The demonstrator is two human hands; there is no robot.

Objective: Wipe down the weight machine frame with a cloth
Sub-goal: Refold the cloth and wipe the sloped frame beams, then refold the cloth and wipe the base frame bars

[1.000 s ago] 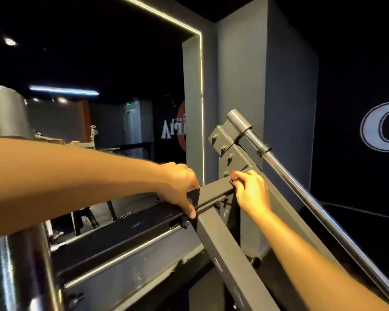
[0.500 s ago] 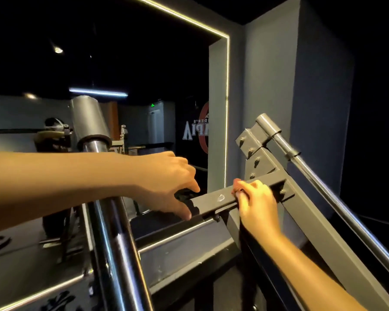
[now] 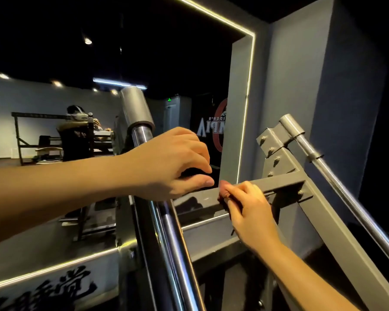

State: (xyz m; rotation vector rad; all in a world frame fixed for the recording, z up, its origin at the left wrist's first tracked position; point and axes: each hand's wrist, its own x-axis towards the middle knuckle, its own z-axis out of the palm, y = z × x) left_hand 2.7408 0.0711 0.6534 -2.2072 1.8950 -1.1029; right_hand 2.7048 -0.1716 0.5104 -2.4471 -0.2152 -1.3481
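On grey crossbar (image 3: 276,184) of weight machine frame (image 3: 337,223): right hand (image 3: 249,207) pinching reddish cloth (image 3: 225,191), wiping mid-bar; left hand (image 3: 173,162) hovering, curled, possibly holding something dark; other members apparently remaining

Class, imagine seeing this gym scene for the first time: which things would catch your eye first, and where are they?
Two hands meet mid-frame over a grey crossbar: the left hand hovers curled above it, while the right hand pinches a small reddish cloth against it. A shiny chrome post rises in front, and a glowing light strip frames the mirror behind.
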